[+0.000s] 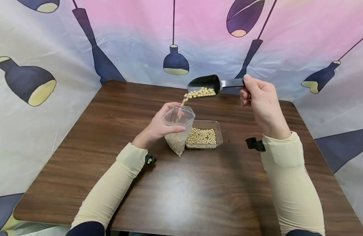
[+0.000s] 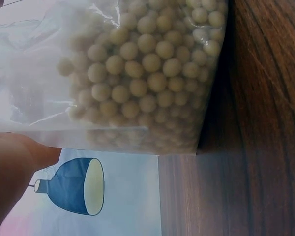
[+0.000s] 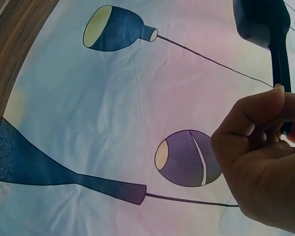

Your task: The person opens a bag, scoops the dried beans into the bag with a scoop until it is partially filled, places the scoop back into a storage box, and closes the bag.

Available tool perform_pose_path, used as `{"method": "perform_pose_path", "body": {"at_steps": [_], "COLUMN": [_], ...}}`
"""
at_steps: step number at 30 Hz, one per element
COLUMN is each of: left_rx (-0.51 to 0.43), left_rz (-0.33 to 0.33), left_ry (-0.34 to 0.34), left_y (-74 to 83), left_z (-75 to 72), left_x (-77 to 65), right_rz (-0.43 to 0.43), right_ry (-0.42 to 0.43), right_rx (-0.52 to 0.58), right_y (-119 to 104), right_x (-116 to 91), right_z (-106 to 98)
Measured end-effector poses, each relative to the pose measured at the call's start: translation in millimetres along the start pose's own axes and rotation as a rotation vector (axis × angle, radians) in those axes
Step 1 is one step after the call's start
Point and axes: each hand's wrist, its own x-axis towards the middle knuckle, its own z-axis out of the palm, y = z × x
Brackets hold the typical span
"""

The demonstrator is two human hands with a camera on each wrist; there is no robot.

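Note:
My right hand (image 1: pixel 262 101) grips the handle of a black scoop (image 1: pixel 203 82), tilted above a clear plastic bag (image 1: pixel 187 121). Round pale yellow beans (image 1: pixel 203 92) slide off its lip and fall in a stream into the bag's open mouth. Around the upper part of the bag, my left hand (image 1: pixel 159 126) curls its thumb and fingers. The left wrist view shows many beans (image 2: pixel 137 73) gathered in the bag's lower part. In the right wrist view, fingers (image 3: pixel 255 108) wrap the scoop handle (image 3: pixel 279 64); the scoop's inside is hidden there.
Just right of the bag, a clear rectangular tub (image 1: pixel 219 134) holds a layer of the same beans. Both stand on a dark wood-grain table (image 1: pixel 175 196). A cloth backdrop (image 1: pixel 140 42) printed with lamps hangs behind and at the sides.

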Motion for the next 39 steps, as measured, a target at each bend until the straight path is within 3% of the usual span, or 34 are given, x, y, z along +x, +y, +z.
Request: {"method": "perform_pose_path", "body": {"at_steps": [18, 30, 39], "left_rx": [-0.016, 0.009, 0.042], "left_rz": [-0.029, -0.035, -0.032], "left_ry": [-0.009, -0.027, -0.024], "left_y": [2.8, 4.4, 6.2], "left_z": [3.1, 2.4, 3.0], "left_x": [-4.1, -5.2, -4.3], "right_rz": [-0.027, -0.070, -0.192], "right_ry": [-0.006, -0.008, -0.062], "right_rx": [-0.151, -0.409, -0.586], "right_y": [8, 6, 4], "right_x": [1, -4, -9], "right_z": [-2, -3, 3]}}
